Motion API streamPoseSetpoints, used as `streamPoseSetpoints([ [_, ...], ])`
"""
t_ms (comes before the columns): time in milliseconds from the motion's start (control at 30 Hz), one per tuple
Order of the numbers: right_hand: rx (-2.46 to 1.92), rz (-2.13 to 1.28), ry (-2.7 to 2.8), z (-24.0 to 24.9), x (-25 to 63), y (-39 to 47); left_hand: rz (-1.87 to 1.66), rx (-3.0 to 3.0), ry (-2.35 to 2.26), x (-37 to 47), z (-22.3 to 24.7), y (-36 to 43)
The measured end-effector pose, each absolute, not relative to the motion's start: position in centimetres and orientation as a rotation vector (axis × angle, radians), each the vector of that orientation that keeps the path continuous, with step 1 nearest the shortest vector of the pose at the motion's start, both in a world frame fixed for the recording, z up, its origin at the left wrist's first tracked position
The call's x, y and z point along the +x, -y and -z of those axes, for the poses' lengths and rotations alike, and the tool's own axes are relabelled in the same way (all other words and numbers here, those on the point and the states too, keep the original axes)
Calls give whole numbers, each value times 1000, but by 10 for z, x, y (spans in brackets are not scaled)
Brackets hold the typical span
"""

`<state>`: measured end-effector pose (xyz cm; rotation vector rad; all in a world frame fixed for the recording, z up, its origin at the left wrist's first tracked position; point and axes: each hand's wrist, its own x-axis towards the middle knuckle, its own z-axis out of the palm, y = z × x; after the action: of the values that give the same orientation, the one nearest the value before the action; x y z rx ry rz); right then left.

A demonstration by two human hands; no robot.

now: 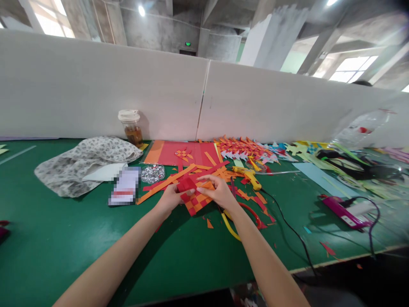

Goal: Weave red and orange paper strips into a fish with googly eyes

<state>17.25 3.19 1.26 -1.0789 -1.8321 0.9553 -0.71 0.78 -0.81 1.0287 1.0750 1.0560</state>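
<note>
Both hands hold a woven piece of red and orange paper strips (pixel 196 202) above the green table, its checkered part hanging lowest. My left hand (pixel 171 198) pinches it at the left edge, thumb on the red part. My right hand (pixel 218 191) grips its orange upper right side, thumb across the front. Cut red and orange paper strips (pixel 179 177) lie behind the hands. Scissors with a red and yellow handle (pixel 230 227) lie by my right wrist, partly covered by it. The fingers behind the paper are hidden.
A yellow glue gun (pixel 248 175) with a black cord lies to the right, near a magenta power strip (pixel 347 213). On the left are a phone (pixel 125 186), a bag of googly eyes (pixel 152 173), a patterned cloth (pixel 84 164) and a lidded cup (pixel 131 128). A white partition (pixel 128 85) stands behind.
</note>
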Motion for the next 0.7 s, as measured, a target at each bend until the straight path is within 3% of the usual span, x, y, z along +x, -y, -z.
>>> streamPoseSetpoints([
  [400, -1081, -872, 1877, -14, 173, -32, -1042, 1041, -1055, -8, 10, -9],
  [700, -1168, -820, 1656, -15, 174, -34, -1147, 654, -865, -7, -1, -13],
])
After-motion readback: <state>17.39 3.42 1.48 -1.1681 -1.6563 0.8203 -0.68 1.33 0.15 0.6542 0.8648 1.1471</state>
